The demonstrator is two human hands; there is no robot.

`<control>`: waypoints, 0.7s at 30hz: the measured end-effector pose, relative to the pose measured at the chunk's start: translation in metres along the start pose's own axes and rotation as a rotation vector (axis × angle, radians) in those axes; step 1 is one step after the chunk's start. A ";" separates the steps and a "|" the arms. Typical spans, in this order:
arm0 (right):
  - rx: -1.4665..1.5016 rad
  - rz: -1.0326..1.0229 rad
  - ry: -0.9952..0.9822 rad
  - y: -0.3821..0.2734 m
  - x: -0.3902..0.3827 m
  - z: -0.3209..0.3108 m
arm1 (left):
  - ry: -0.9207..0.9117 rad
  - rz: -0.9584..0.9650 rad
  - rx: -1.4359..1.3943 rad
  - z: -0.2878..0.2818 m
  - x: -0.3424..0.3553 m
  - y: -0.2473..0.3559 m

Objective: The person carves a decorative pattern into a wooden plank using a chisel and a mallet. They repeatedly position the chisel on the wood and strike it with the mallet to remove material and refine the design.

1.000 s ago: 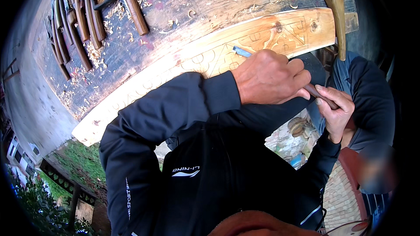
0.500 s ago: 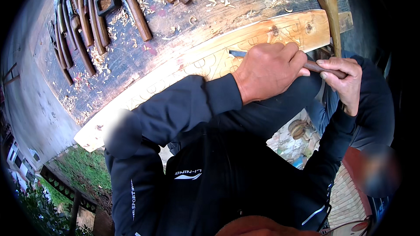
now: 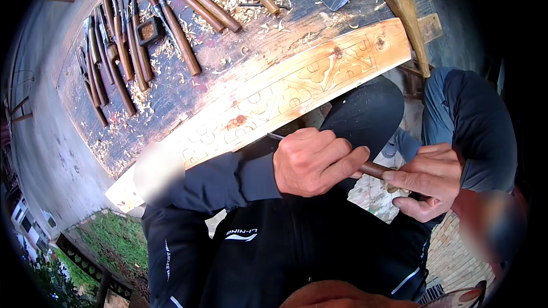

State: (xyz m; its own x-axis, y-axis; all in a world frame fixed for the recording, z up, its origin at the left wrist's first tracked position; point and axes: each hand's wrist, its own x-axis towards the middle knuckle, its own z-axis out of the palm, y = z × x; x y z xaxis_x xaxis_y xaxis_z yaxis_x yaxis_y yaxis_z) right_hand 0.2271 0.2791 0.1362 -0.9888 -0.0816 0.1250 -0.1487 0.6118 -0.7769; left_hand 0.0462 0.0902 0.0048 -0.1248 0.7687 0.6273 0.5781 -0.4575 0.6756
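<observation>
My left hand (image 3: 313,162) is wrapped round a carving chisel, its thin metal tip poking out past the knuckles. Behind that fist, the chisel's brown wooden handle (image 3: 374,169) runs to my right hand (image 3: 428,179), whose thumb and fingers close on its rear end. Both hands are in front of my body, off the near edge of a long pale wooden board (image 3: 394,43). Drawn and partly cut curling patterns cover the board's face. Most of the chisel's blade is hidden by my left hand.
The board lies along the near side of a worn table (image 3: 228,80) strewn with shavings. Several wooden-handled chisels (image 3: 182,45) lie at the far left. A small dark square box (image 3: 150,31) sits among them. A wooden mallet-like piece (image 3: 402,14) rests across the board's right end, beside another person's leg (image 3: 479,120).
Both hands have drawn the chisel back from the board toward my body. The chisel's tip has left the carved face, and the patterns my left hand covered now show.
</observation>
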 end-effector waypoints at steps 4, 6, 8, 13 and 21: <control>0.401 0.028 0.093 0.017 -0.012 0.035 | -0.077 -0.192 -0.327 0.004 -0.019 0.018; 0.402 0.076 0.111 0.018 -0.003 0.057 | -0.155 -0.227 -0.333 -0.003 -0.019 0.023; 0.365 0.102 0.171 0.015 0.016 0.073 | -0.051 -0.239 -0.230 -0.001 -0.022 0.023; 0.240 0.275 0.597 0.013 0.023 0.064 | 0.129 -0.304 0.355 -0.038 -0.046 0.017; 0.447 0.170 0.600 0.050 0.183 0.082 | 0.016 -0.578 0.691 -0.076 -0.108 -0.004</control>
State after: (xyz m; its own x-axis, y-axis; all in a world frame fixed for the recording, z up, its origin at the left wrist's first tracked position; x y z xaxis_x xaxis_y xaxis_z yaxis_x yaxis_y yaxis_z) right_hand 0.0377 0.2298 0.0697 -0.8411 0.5040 0.1961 -0.1127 0.1913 -0.9750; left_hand -0.0037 -0.0248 -0.0359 -0.5545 0.7868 0.2709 0.7772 0.3733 0.5066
